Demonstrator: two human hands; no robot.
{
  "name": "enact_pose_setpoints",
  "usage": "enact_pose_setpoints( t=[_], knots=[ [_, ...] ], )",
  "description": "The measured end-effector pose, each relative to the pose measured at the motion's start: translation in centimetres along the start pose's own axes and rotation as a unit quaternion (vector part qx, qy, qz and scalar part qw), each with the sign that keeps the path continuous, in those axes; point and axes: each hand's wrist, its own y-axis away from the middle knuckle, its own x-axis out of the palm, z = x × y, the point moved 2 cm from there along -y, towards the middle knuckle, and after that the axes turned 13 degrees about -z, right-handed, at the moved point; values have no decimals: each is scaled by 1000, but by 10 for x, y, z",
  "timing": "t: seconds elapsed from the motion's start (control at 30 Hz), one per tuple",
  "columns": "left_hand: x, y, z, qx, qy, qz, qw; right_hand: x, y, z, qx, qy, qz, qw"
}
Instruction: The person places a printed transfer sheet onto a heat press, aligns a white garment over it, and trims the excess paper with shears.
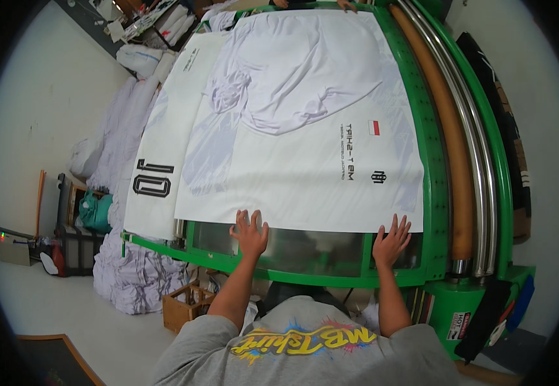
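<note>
At near edge, the sheet (292, 193) is seemingly aligned by left hand (250, 239) and right hand (391, 247), fingers apart — next, even tension is needed.

I have cloth (305, 71) on paper sheet (273, 186), sheet on machine (437, 212), rollers (463, 206) at right, fabric heap (135, 283) at left, crate (175, 312) beside heap.

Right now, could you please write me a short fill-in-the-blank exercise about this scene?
1. The machine's frame is painted ____.
2. The printed sheet bears a small flag in ____ and white.
3. The hand nearer the brown roller is the person's ____ one.
4. The wooden box stands toward the person's ____ side.

Missing words: green; red; right; left.
</note>
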Motion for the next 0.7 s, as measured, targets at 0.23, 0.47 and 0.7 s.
enact_pose_setpoints(
  t=[0.23,0.47,0.7],
  knots=[
    [3,-2,-2,-1,-3,12,1000,-2,-4,-1,9,-9,18,1000],
    [4,-7,2,-3,-18,24,1000,5,-4,-1,22,-47,-15,999],
    [3,-8,1,-4,-2,28,1000,6,-9,10,35,-4,-55,998]
  ],
)
